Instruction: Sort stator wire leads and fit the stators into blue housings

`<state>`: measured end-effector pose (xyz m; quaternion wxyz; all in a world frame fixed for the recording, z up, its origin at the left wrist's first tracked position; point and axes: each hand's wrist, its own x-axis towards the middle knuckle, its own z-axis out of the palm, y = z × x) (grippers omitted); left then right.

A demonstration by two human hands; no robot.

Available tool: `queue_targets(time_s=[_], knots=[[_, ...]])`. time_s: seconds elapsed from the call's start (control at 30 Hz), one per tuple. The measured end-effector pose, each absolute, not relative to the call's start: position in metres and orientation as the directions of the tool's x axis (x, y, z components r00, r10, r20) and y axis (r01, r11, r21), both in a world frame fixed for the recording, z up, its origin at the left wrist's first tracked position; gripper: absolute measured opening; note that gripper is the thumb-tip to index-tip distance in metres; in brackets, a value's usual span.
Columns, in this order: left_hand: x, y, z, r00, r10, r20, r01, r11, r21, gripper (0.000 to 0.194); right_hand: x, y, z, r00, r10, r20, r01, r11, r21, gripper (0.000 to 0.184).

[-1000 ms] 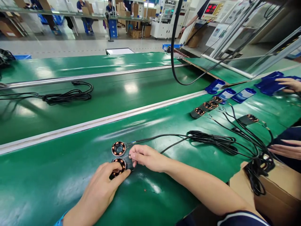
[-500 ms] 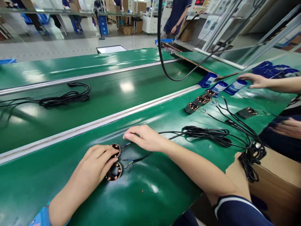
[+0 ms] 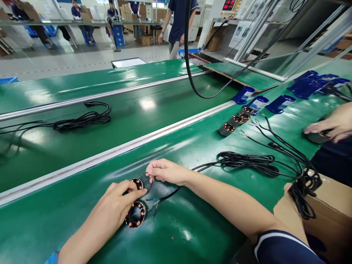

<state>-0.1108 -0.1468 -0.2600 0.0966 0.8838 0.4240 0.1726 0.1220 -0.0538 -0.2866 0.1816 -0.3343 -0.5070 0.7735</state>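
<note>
Left hand (image 3: 117, 205) lies over two round black stator discs ringed with copper coils on the glossy green tabletop (image 3: 192, 234). Its fingertips press the farther disc (image 3: 136, 183), apparently to hold it flat; the nearer disc (image 3: 135, 214) sits exposed just beside the thumb. Right hand (image 3: 165, 171) is closed in a pinch on fine lead wires (image 3: 148, 179) at the farther disc, likely to keep them taut and separated. A black cable with coloured stripped ends (image 3: 159, 200) runs from beneath the right wrist to a coiled black cable bundle (image 3: 247, 163).

Concealed: most of the farther disc is under the fingers. Whether the cable ends touch either disc cannot be determined. A co-worker's hand (image 3: 328, 126) covers a dark part at the right edge.
</note>
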Motion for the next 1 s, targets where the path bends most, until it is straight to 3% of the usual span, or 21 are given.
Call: queue_targets(time_s=[0.1,0.2,0.27,0.4,0.53,0.6,0.73,1.0], knots=[[-0.114,-0.147,-0.259,0.548,0.796,0.258,0.721,-0.606,0.336,0.033,0.132,-0.048,-0.28,-0.726,0.647,-0.233,0.063,-0.276,-0.959,0.028],[-0.124,-0.15,-0.246,0.518,0.812,0.267,0.764,-0.58,0.283,0.02,0.155,-0.041,-0.251,-0.751,0.659,0.043,0.054,0.127,-0.99,0.027],[-0.131,-0.154,-0.233,0.578,0.789,0.21,0.763,-0.613,0.203,0.016,0.17,-0.041,-0.231,-0.83,0.541,0.132,0.12,0.406,-0.906,0.026],[-0.135,-0.162,-0.217,0.74,0.662,0.119,0.658,-0.749,0.073,0.019,0.176,-0.053,-0.221,-0.94,0.342,0.016,0.249,0.714,-0.654,0.044],[-0.126,-0.164,-0.225,0.756,0.643,0.118,0.645,-0.763,0.028,0.023,0.166,-0.057,-0.238,-0.958,0.279,-0.064,0.266,0.786,-0.558,0.022],[-0.123,-0.164,-0.233,0.742,0.657,0.133,0.66,-0.75,0.027,0.024,0.166,-0.052,-0.241,-0.942,0.329,-0.068,0.31,0.771,-0.557,0.016],[-0.121,-0.163,-0.245,0.705,0.697,0.133,0.701,-0.713,0.023,0.021,0.172,-0.042,-0.234,-0.895,0.443,-0.06,0.398,0.73,-0.556,0.016],[-0.123,-0.163,-0.258,0.669,0.735,0.113,0.738,-0.674,0.016,0.021,0.176,-0.036,-0.239,-0.905,0.423,-0.049,0.368,0.72,-0.588,0.012]])
